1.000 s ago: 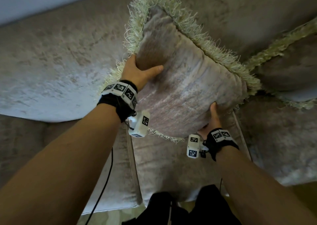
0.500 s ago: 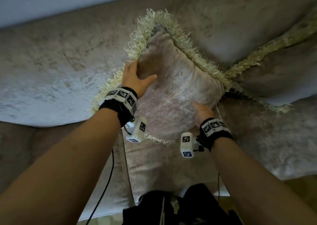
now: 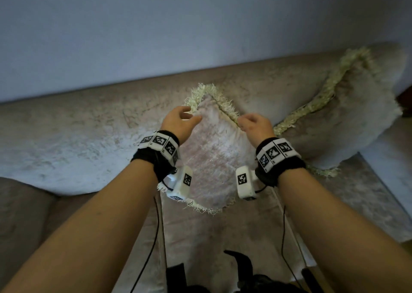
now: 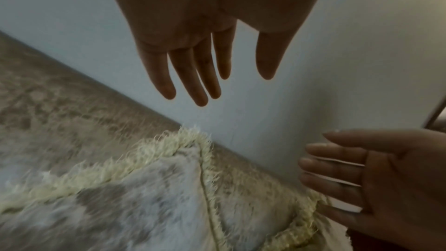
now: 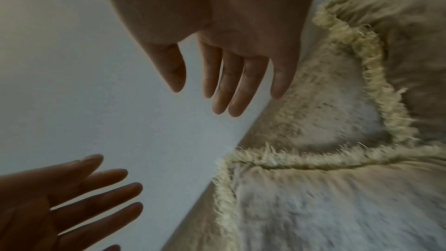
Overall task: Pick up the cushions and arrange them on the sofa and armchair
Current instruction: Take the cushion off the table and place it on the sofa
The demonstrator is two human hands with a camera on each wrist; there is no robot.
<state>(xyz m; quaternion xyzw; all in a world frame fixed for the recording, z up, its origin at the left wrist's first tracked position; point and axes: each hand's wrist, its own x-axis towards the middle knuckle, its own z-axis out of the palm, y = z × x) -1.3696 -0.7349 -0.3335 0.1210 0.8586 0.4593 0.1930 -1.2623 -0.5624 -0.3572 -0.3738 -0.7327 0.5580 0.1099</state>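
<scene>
pale pink velvet cushion with cream fringe (image 3: 214, 158) propped against grey velvet sofa (image 3: 66, 141) backrest, left hand (image 3: 178, 123) and right hand (image 3: 256, 125) released, fingers straight, just above its top corner

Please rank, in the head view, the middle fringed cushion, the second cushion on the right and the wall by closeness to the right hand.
From the right hand:
1. Middle fringed cushion, standing on one corner against the sofa back, just left of the fingers.
2. Second cushion, leaning to the hand's right.
3. Wall, behind the sofa back.

Head view looks down at the sofa (image 3: 66, 150); both close wrist views share its fringed cushion (image 4: 149, 207).
</scene>
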